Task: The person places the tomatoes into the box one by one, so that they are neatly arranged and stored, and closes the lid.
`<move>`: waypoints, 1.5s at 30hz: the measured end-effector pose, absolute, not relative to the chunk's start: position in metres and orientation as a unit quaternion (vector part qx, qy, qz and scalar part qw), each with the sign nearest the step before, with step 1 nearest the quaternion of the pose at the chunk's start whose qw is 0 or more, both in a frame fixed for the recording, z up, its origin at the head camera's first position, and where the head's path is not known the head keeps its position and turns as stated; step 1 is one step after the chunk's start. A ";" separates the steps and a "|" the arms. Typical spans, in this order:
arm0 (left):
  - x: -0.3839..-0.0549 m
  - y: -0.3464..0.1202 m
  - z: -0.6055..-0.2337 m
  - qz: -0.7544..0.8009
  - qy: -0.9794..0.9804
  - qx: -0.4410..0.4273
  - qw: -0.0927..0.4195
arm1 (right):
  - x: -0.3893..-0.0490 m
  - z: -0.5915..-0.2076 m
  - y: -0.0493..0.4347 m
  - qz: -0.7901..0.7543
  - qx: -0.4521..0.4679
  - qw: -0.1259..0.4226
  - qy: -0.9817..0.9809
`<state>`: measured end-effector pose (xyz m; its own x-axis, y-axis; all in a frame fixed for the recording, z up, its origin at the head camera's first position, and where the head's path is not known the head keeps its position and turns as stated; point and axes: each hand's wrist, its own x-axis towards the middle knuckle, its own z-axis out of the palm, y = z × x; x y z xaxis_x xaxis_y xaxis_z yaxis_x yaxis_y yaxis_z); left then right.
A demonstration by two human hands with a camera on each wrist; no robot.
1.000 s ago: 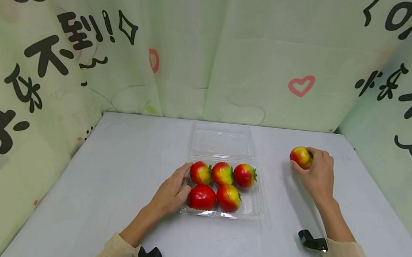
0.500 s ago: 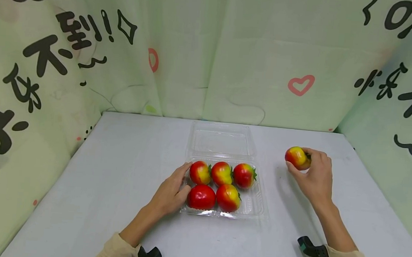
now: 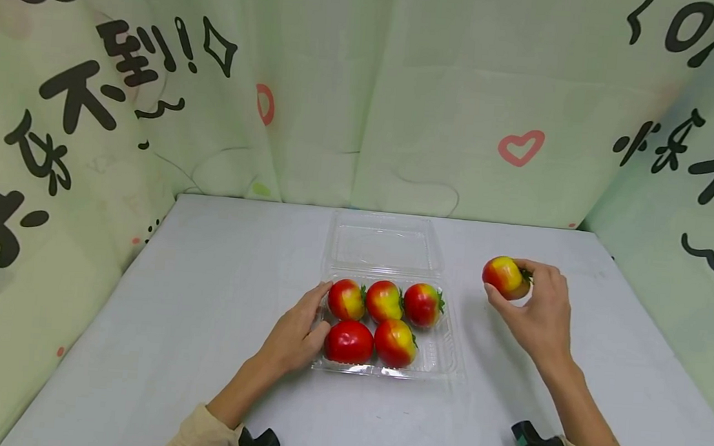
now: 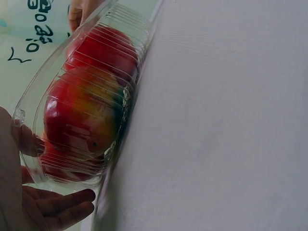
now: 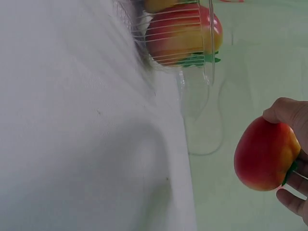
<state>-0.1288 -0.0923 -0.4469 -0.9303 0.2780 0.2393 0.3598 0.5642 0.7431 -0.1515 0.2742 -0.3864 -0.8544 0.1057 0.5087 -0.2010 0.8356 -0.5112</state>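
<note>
A clear plastic clamshell container point(image 3: 441, 357) lies open on the white table, holding several glossy fruits, mostly red and yellow with green leafy caps. One fruit point(image 3: 349, 342) at its front left looks all red. My left hand point(image 3: 293, 332) holds the container's left side, thumb at the rim, with other fingers point(image 4: 72, 207) stretched along the outer wall. To the right of the container, my right hand point(image 3: 540, 312) pinches another red-and-yellow fruit point(image 3: 506, 278) above the table, green cap toward the palm. In the right wrist view this held fruit point(image 5: 264, 156) shows mostly its red side.
The container's transparent lid point(image 3: 386, 246) is folded back flat behind it. The front right compartment point(image 3: 438, 343) shows bare plastic. A pale green printed curtain point(image 3: 440, 104) borders the table point(image 3: 203, 295) at the back and both sides.
My right hand has moved left toward the container with the fruit in its fingers. My left hand and the fruits in the container have stayed in place.
</note>
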 end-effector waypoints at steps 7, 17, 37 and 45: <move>-0.129 -0.092 -0.447 -0.431 -0.883 -0.181 0.047 | -0.145 -0.383 0.265 0.290 0.035 0.273 -0.917; -0.129 -0.092 -0.448 -0.432 -0.882 -0.180 0.050 | -0.136 -0.377 0.255 0.301 0.069 0.282 -0.908; -0.130 -0.093 -0.449 -0.435 -0.880 -0.184 0.054 | -0.117 -0.379 0.238 0.305 0.106 0.278 -0.905; -0.130 -0.093 -0.449 -0.433 -0.880 -0.185 0.055 | -0.110 -0.378 0.231 0.299 0.116 0.275 -0.906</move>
